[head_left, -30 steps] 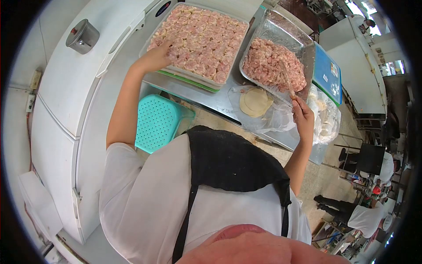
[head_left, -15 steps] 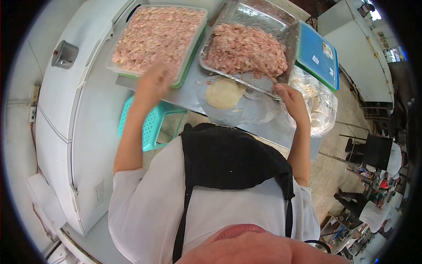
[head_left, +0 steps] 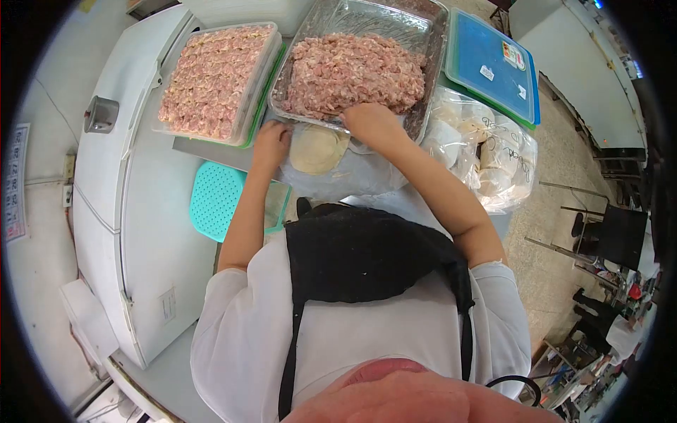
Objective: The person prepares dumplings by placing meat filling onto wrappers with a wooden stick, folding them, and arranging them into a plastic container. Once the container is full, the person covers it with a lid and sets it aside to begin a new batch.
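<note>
A stack of round, pale dough wrappers lies on clear plastic at the near edge of the table. My left hand is beside the stack's left edge, fingers curled in; what they hold, if anything, is hidden. Across the near rim of the metal tray reaches my right hand, its closed fingertips at the edge of the ground meat. Anything in those fingers is out of sight. To the left stands a plastic container filled with rows of meat-filled dumplings.
Right of the tray are a blue lid and a clear bag of wrapper stacks. A turquoise stool stands below the table's left end. A white fridge is at the left, with a metal cup on its side.
My left hand has gone from over the dumpling container to beside the wrappers. My right hand has shifted from the tray's right corner to its near rim. The view has shifted slightly.
</note>
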Demonstrator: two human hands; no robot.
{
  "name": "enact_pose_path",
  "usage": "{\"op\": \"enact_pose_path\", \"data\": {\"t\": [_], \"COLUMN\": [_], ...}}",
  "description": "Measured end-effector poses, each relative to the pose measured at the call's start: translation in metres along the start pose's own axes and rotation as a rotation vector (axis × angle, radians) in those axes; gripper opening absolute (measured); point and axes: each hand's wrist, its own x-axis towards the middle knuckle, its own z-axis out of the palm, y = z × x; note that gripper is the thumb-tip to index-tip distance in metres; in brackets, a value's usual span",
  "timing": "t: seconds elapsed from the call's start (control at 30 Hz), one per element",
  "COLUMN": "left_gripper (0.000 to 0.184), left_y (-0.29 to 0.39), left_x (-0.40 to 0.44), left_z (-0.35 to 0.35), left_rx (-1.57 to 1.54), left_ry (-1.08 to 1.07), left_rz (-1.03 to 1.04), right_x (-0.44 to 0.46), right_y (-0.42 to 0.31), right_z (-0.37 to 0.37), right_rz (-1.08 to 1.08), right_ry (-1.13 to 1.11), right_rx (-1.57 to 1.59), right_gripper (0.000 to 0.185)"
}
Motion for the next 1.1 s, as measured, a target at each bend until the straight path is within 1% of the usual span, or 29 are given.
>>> {"op": "enact_pose_path", "data": {"t": [0.03,0.1,0.13,0.17,0.2,0.23,0.27,0.3,0.33,0.37,0.4,0.43,0.47,0.5,0.53,0.6,0.63,0.67,0.7,0.73,0.8,0.83,0.87,0.9,0.93,0.97,1.0,1.03,1.1], "left_gripper": [0.018,0.021,0.021,0.022,0.023,0.023,0.021,0.020,0.020,0.020,0.021,0.021,0.019,0.017,0.017,0.025,0.025,0.030,0.036,0.036,0.043,0.043,0.041,0.039,0.039,0.037,0.036,0.024,0.021], "left_y": [0.003,0.024,0.035,0.050,0.063,0.072,0.079,0.080,0.075,0.071,0.068,0.065,0.068,0.070,0.068,0.059,0.053,0.047,0.039,0.032,0.021,0.019,0.018,0.015,0.007,0.002,-0.004,-0.006,-0.015], "left_x": [-0.004,-0.003,0.003,0.009,0.014,0.021,0.033,0.042,0.049,0.056,0.061,0.060,0.056,0.051,0.043,0.027,0.022,0.017,0.013,0.012,0.011,0.008,0.005,0.002,-0.002,-0.004,-0.006,-0.008,-0.002], "left_z": [-0.004,-0.029,-0.040,-0.050,-0.058,-0.061,-0.062,-0.061,-0.057,-0.054,-0.052,-0.048,-0.046,-0.045,-0.045,-0.045,-0.042,-0.040,-0.038,-0.035,-0.028,-0.025,-0.022,-0.020,-0.014,-0.010,-0.007,0.001,0.009], "left_rx": [0.007,-0.042,-0.034,-0.103,-0.172,-0.168,-0.153,-0.138,-0.135,-0.042,0.048,0.046,0.042,0.037,0.033,0.027,0.022,-0.014,-0.049,-0.055,-0.036,-0.044,-0.042,-0.038,-0.043,-0.046,-0.048,-0.046,-0.028], "left_ry": [-0.001,0.140,0.140,0.186,0.233,0.236,0.229,0.219,0.217,0.132,0.048,0.049,0.130,0.209,0.206,0.083,0.084,0.037,-0.011,-0.014,0.058,0.059,0.108,0.157,0.157,0.045,-0.066,0.047,0.072], "left_rz": [-0.003,-0.069,-0.066,-0.099,-0.133,-0.138,-0.056,0.025,0.021,0.082,0.144,0.146,0.180,0.211,0.208,-0.002,-0.004,-0.059,-0.113,-0.114,0.075,0.070,0.135,0.199,0.197,0.224,0.251,0.327,0.324], "right_x": [-0.001,0.001,-0.001,-0.004,-0.008,-0.013,-0.014,-0.011,-0.007,-0.003,-0.002,-0.003,-0.004,-0.005,-0.006,-0.007,-0.007,-0.006,-0.006,-0.006,0.003,0.011,0.019,0.028,0.038,0.046,0.051,0.055,0.055], "right_y": [0.003,0.013,0.023,0.032,0.032,0.032,0.030,0.029,0.027,0.026,0.021,0.013,0.007,0.005,0.005,0.003,0.005,0.002,0.002,0.003,-0.002,-0.004,-0.006,-0.009,-0.013,-0.020,-0.029,-0.039,-0.052], "right_z": [0.004,0.004,0.003,0.002,-0.009,-0.023,-0.036,-0.044,-0.050,-0.054,-0.054,-0.054,-0.053,-0.042,-0.023,-0.013,-0.011,-0.013,-0.018,-0.027,-0.046,-0.054,-0.057,-0.055,-0.052,-0.048,-0.042,-0.032,-0.028], "right_rz": [0.006,0.008,0.006,0.005,0.002,0.014,0.026,0.022,0.024,0.027,0.026,-0.027,-0.079,-0.078,-0.102,-0.124,-0.058,0.009,0.010,0.039,0.064,0.017,-0.032,-0.032,-0.068,-0.104,-0.104,-0.119,-0.134], "right_ry": [-0.016,-0.021,-0.049,-0.081,-0.082,-0.071,-0.061,-0.065,-0.055,-0.041,-0.040,-0.007,0.023,0.018,0.041,0.057,0.016,-0.026,-0.030,-0.011,-0.003,0.010,0.025,0.021,0.089,0.157,0.152,0.138,0.119], "right_rx": [0.047,0.097,0.221,0.345,0.349,0.287,0.227,0.232,0.084,-0.069,-0.071,-0.132,-0.192,-0.191,-0.128,-0.068,-0.006,0.056,0.054,0.072,0.082,-0.059,-0.199,-0.203,-0.273,-0.344,-0.347,-0.342,-0.343], "right_gripper": [0.027,0.028,0.029,0.030,0.030,0.028,0.027,0.027,0.025,0.024,0.024,0.023,0.022,0.022,0.021,0.021,0.020,0.019,0.019,0.018,0.018,0.020,0.022,0.022,0.019,0.016,0.016,0.014,0.013]}}
